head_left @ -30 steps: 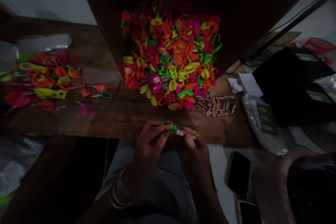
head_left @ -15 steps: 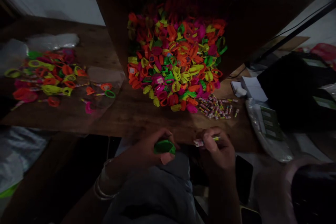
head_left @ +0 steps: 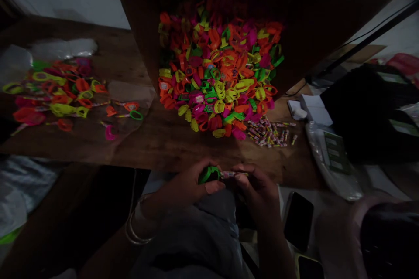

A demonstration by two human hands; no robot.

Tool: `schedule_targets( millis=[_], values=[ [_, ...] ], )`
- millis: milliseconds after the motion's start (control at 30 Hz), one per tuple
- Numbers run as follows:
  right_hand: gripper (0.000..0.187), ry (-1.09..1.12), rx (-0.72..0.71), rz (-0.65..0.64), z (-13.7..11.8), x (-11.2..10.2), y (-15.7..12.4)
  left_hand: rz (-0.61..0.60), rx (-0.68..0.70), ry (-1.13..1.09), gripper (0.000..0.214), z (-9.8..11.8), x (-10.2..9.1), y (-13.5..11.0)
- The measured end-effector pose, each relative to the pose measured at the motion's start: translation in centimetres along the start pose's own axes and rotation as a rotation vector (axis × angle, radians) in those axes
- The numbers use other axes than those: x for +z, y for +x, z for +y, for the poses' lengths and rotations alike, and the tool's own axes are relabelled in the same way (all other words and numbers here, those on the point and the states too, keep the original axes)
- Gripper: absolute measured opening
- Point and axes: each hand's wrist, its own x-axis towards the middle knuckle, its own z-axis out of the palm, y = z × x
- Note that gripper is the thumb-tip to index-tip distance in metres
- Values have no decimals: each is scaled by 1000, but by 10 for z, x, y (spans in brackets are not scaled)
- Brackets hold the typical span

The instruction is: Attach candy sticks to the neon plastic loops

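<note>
My left hand (head_left: 192,185) is closed around a green plastic toy watch (head_left: 208,175), holding it just past the table's near edge, over my lap. In my right hand (head_left: 260,191), a small wrapped candy roll (head_left: 228,175) is pinched between thumb and fingers. The candy's left end meets the right side of the toy watch; whether it is inside the strap I cannot tell. Beyond my hands, a big heap of toy watches (head_left: 225,83) in orange, yellow, pink and green spills out of a cardboard box (head_left: 307,22). Loose candy rolls (head_left: 270,134) lie at the heap's right.
On the left of the wooden table (head_left: 144,150), toy watches with candies attached (head_left: 62,96) lie in a pile by clear plastic bags (head_left: 65,48). To the right are a packet in clear plastic (head_left: 337,157), black cloth (head_left: 366,113) and a phone (head_left: 298,222).
My right hand has moved left, bringing the candy roll up against the green toy watch. My left hand has turned the watch slightly and shifted it a little.
</note>
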Motion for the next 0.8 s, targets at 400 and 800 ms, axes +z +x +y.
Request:
schedule_targets(
  millis=[400,800],
  values=[
    [18,-169,-128,22,-5,8,5,85,-24,109,25,-2,0,4],
    [50,17,-28,-63,41,26,20,492,-36,125,26,-39,-33,16]
  ],
)
